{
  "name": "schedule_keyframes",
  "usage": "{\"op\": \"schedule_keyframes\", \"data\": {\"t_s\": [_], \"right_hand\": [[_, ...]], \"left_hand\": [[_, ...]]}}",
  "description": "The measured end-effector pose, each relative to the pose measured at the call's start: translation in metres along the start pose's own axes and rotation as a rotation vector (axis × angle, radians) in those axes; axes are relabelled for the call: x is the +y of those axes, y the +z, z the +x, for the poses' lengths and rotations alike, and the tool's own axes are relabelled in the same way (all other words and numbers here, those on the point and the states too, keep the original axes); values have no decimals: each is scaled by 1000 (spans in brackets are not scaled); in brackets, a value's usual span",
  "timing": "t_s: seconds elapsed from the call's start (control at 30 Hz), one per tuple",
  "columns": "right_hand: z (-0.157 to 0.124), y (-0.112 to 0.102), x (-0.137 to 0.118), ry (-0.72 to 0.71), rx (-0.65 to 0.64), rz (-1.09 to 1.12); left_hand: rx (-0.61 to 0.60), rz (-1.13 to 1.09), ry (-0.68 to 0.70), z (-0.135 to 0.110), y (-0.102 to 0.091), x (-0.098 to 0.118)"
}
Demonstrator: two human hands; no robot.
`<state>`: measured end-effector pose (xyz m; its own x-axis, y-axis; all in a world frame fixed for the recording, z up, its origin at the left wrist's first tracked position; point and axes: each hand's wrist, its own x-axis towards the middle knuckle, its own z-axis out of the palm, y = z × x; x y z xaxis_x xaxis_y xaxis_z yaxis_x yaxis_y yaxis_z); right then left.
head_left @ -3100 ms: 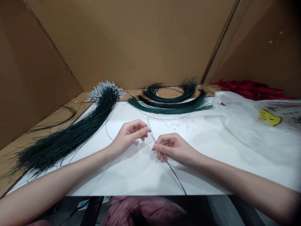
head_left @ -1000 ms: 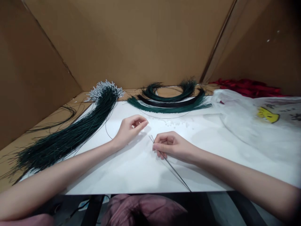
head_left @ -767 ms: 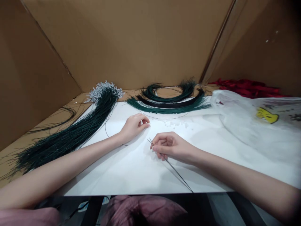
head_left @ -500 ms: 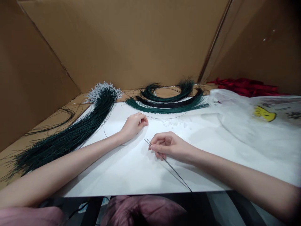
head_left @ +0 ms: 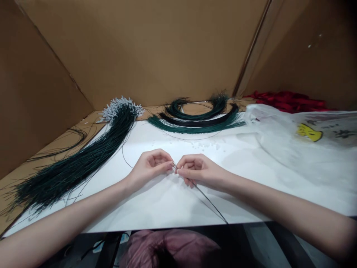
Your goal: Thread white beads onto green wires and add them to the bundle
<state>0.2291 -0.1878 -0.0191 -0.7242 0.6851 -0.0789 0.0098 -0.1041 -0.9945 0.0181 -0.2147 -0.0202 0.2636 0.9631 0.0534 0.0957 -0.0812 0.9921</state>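
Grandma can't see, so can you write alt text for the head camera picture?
The right hand holds thin dark strands over a white surface, the left hand at one end. A white-tipped green bundle lies left, curved bundles behind, a plastic bag and red fabric right.

Wires [head_left: 209,201]: thin, smooth, dull. Bench [head_left: 150,214]: smooth, faint sheen. Wall [head_left: 156,48]: matt cardboard. Bag [head_left: 287,149]: translucent plastic, wrinkled. Cloth [head_left: 287,101]: satin-like.

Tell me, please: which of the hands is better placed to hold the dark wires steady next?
Right, I think: the right hand pinches the dark wires just below their upper ends, while the left hand is only at the tips; its exact grip is unclear.
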Motion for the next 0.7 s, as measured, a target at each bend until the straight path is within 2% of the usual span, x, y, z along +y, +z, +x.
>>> {"op": "schedule_keyframes", "data": {"t_s": [0.2, 0.37, 0.7], "right_hand": [[-1, 2, -6, 6, 83, -4], [-4, 2, -8, -15, 85, -48], [-7, 1, -10, -70, 99, -138]], "left_hand": [[-12, -84, 6, 2, -6, -3], [-11, -58, 31, 2, -5, -1], [-29, -145, 51, 2, -3, -3]]}}
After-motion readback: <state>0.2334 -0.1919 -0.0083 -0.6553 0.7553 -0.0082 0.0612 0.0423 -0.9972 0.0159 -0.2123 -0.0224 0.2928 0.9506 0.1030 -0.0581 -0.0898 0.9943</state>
